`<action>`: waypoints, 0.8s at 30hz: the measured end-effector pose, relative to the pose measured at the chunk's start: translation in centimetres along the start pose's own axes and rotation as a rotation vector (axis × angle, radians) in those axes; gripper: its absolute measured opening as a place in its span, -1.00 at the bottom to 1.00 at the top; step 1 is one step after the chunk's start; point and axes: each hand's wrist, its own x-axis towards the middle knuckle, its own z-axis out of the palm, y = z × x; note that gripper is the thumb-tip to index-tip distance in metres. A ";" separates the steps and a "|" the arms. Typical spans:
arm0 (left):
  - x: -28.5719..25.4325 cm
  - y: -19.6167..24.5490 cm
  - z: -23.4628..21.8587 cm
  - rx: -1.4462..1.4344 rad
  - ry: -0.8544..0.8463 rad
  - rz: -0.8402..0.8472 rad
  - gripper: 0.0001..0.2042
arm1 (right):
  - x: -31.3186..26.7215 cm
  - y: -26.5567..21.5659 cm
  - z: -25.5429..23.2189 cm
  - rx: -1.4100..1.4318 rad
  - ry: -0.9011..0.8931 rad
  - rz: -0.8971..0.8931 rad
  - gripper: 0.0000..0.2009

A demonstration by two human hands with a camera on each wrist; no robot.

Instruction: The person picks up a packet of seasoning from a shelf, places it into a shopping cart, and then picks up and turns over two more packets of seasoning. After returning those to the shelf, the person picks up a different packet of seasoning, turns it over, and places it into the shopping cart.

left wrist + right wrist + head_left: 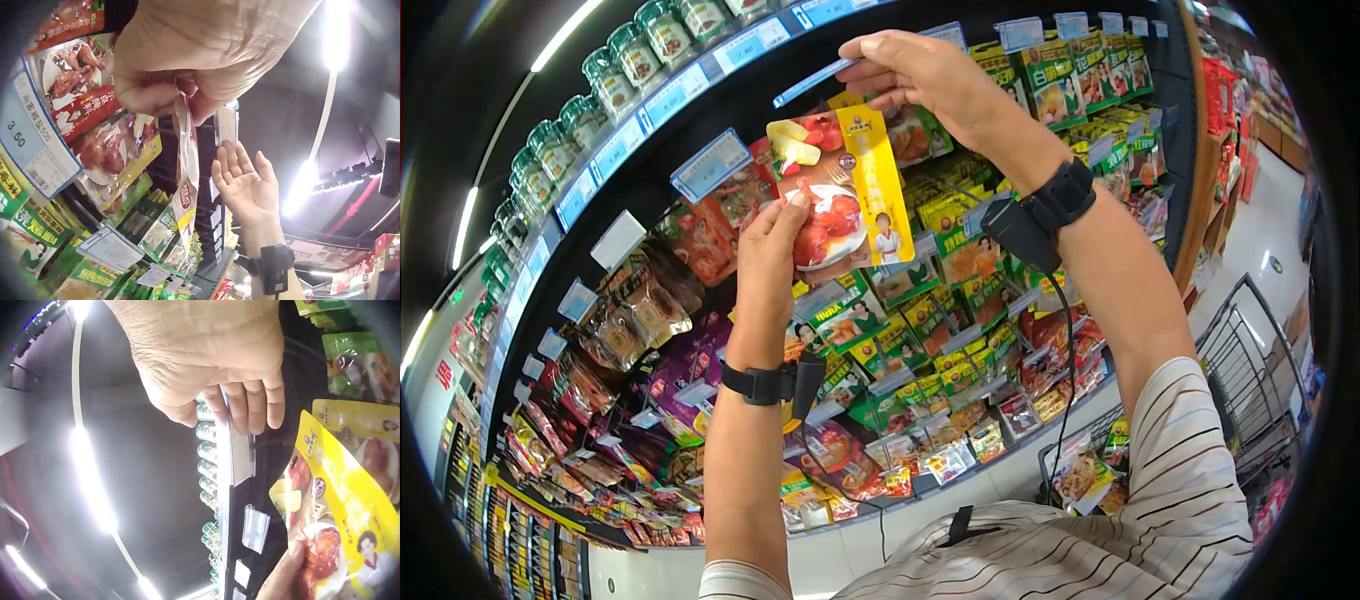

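A yellow and brown seasoning packet (840, 200) with a picture of red cooked meat is pinched at its left edge by my left hand (768, 260). The left wrist view shows thumb and finger of the left hand (200, 44) on the packet (186, 181), seen nearly edge-on. Above the packet, my right hand (945, 85) is raised with its fingers extended and holds nothing. In the right wrist view the fingers of the right hand (212, 362) overlap a shelf label holder (239, 453); whether they touch it I cannot tell. The packet (344, 487) faces that camera.
Rows of hanging packets (840, 315) fill the rack behind and below. Green-lidded jars (635, 58) line the upper shelf above blue price labels (712, 165). A shopping cart (1250, 350) stands at the right, and some packets (1085, 475) lie low beside the striped shirt.
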 end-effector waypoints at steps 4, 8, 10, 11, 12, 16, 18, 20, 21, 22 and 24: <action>1.4 -0.7 0.5 -0.004 0.021 0.069 -0.73 | -0.1 0.2 -0.3 0.024 0.018 0.022 -0.55; 2.3 -0.9 1.1 0.028 0.019 0.086 -0.70 | -0.5 0.1 -0.2 0.022 0.022 0.022 -0.54; 2.8 -1.2 1.1 0.034 0.027 0.081 -0.69 | -0.4 0.4 -0.3 0.037 0.007 0.008 -0.54; 3.2 -1.5 1.0 0.047 0.036 0.086 -0.69 | -0.3 0.5 -0.3 0.043 0.000 0.000 -0.54; 3.3 -1.8 1.0 0.060 0.045 0.091 -0.69 | -0.4 0.5 -0.3 0.044 -0.002 0.006 -0.54; 3.2 -2.4 1.5 0.028 0.065 0.105 -0.68 | -0.6 0.4 -0.2 0.054 -0.003 0.027 -0.55; 3.1 -2.7 1.5 0.028 0.076 0.114 -0.68 | -0.6 0.5 -0.3 0.062 0.001 0.026 -0.55; 2.7 -2.4 1.8 -0.009 0.077 0.087 -0.67 | -0.7 0.8 -0.4 0.071 0.005 0.017 -0.55; 2.6 -2.3 1.8 -0.028 0.078 0.074 -0.67 | -0.6 0.9 -0.4 0.072 0.007 0.019 -0.55; 2.7 -2.4 1.7 -0.029 0.081 0.063 -0.67 | -0.6 0.9 -0.4 0.074 0.010 0.022 -0.54; 3.2 -2.7 1.4 -0.031 0.087 0.043 -0.67 | -0.6 1.1 -0.4 0.076 0.014 0.021 -0.54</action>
